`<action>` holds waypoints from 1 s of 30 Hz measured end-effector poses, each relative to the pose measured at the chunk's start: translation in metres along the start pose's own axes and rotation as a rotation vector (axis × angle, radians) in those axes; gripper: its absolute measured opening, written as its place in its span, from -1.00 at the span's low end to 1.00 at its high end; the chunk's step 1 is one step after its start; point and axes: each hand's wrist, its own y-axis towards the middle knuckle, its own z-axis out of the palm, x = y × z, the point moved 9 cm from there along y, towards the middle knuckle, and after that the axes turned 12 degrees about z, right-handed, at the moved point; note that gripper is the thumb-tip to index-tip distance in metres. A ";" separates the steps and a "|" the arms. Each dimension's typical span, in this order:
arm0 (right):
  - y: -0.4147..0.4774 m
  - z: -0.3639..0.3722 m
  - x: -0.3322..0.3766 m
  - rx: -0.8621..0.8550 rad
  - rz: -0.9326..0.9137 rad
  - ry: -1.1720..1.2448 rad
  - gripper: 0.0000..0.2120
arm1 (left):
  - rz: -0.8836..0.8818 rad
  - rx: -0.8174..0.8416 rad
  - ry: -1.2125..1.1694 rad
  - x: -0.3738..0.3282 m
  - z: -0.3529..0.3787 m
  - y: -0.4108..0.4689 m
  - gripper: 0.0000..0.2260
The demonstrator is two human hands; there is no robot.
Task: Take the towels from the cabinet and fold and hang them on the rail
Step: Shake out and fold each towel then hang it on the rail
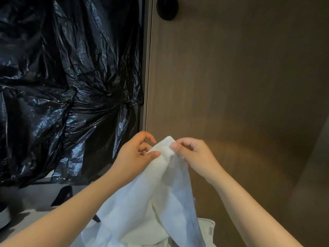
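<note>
**Pinched corner, both hands on one towel**

Both hands meet at lower centre of the frame: left hand (137,150) and right hand (192,152) each hold a narrow pinch grip on the top corner of a white towel (151,202). Rest of it hangs loose toward the bottom edge. Looks soft, limp and light, and won't keep a shape unsupported. Best held at corners and hems, hands spread apart. Black plastic sheeting (62,77) upper left; brown panel (231,77) right. No rail in sight.
</note>
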 end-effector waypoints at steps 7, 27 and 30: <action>-0.006 -0.008 0.009 0.050 0.018 0.003 -0.83 | 0.100 0.081 0.034 -0.015 0.012 -0.001 -0.90; 0.014 -0.149 0.062 -0.577 -0.198 -0.139 -0.80 | 0.042 0.270 0.208 0.015 0.015 -0.005 -0.81; 0.019 -0.168 0.065 -0.629 -0.193 -0.156 -0.78 | 0.036 0.333 0.337 0.025 0.013 -0.002 -0.67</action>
